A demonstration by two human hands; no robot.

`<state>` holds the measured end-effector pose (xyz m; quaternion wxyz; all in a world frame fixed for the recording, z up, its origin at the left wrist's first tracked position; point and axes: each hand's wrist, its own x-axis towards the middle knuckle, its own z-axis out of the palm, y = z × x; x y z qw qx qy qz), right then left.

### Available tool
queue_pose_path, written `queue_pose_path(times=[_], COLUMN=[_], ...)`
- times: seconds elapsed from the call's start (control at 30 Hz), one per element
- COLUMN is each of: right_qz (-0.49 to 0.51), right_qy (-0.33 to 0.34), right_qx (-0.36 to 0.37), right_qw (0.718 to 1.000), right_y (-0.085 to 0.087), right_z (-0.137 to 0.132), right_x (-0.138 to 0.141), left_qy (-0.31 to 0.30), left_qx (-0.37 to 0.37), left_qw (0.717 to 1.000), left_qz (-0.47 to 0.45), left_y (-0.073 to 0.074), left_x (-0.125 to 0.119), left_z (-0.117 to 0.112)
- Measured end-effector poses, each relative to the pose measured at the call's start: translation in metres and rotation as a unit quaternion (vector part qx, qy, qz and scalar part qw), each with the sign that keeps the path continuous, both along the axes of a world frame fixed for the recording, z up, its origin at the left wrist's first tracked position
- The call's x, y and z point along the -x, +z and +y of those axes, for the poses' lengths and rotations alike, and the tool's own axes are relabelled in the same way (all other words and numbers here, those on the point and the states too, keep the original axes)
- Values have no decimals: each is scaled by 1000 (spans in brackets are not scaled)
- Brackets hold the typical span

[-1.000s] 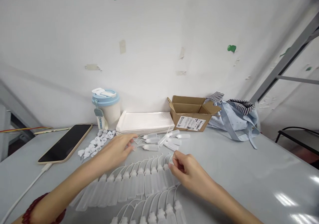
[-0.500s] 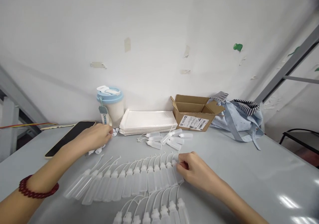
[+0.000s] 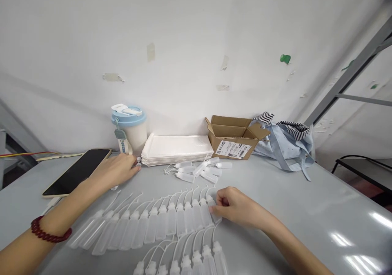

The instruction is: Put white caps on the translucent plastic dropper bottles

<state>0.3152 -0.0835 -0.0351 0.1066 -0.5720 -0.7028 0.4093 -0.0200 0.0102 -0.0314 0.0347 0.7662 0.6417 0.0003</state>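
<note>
A long row of small translucent squeeze bottles (image 3: 150, 226), each with a thin white tethered strip at its neck, lies side by side on the grey table. At the row's right end, my right hand (image 3: 235, 205) is closed, its fingertips on the last bottle (image 3: 213, 205). My left hand (image 3: 118, 169) reaches to the back left beside the cup, fingers pinched around a small white piece (image 3: 139, 161) that they mostly hide. Below, a second row of bottles (image 3: 199, 262) is cut off by the lower edge. Several loose bottles (image 3: 196, 171) lie farther back.
Along the wall stand a cup with a blue lid (image 3: 130, 130), a stack of white padded envelopes (image 3: 177, 146), an open cardboard box (image 3: 234, 140) and a light blue cloth bag (image 3: 283, 148). A phone (image 3: 78, 171) lies at the left, partly under my left forearm.
The view has turned slightly right. My right hand has drawn back a little to the right, showing more of the end bottle. My left hand stays by the small white pieces.
</note>
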Motion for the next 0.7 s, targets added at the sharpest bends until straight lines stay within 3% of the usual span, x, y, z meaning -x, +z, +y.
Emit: queue_pose_path(times=[0.27, 0.7], right_qz=[-27, -59], right_qy=[-21, -37], right_qx=[28, -16], right_qw=[999, 997], right_y=[3, 1], right_z=[-1, -2], right_x=[-3, 2], left_qy=[3, -12], left_qx=[-20, -11], left_qw=[998, 999], left_qz=[55, 29], left_y=[0, 10], left_x=[-6, -17], left_z=[-2, -11])
